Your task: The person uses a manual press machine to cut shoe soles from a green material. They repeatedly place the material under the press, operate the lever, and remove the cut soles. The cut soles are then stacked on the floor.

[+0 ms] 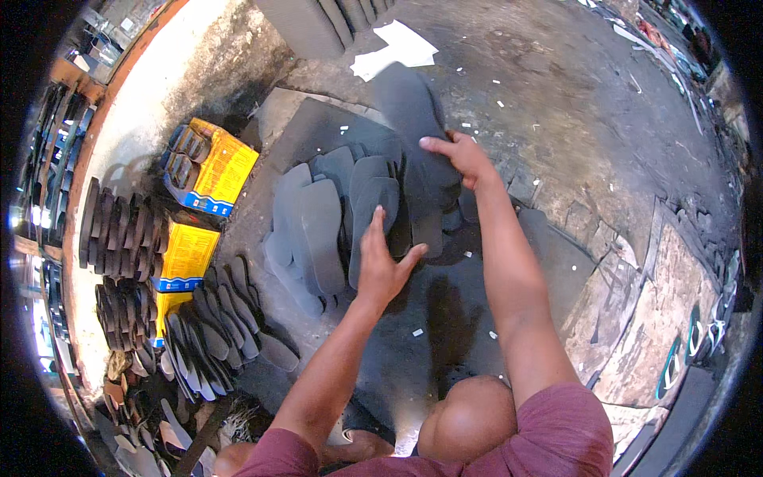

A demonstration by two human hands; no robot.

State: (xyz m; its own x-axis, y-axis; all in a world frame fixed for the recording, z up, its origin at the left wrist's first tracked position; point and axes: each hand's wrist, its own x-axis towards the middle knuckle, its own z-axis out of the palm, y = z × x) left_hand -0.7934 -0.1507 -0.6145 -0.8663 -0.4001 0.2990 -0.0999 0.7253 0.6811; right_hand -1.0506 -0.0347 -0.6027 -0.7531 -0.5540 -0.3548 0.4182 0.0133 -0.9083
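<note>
In front of me a heap of dark grey foam shoe soles (pixel 319 232) lies spread on a dark sheet on the floor. My right hand (pixel 465 159) is closed on the edge of a dark grey sole (pixel 404 95), thumb on its upper face. That sole is lifted at the far right of the heap and slightly blurred; whether a second one is under it, I cannot tell. My left hand (pixel 381 261) lies at the heap's near side, fingers stretched and thumb apart, against a sole (pixel 372 195). Its palm side is partly hidden.
Yellow and blue boxes (pixel 226 171) stand by the left wall, beside rows of upright soles (pixel 123 226). More loose soles (pixel 230 310) fan out nearer me. White sheets (pixel 397 49) and a grey foam stack (pixel 306 24) are beyond the heap. Flip-flops (pixel 669 367) lie far right.
</note>
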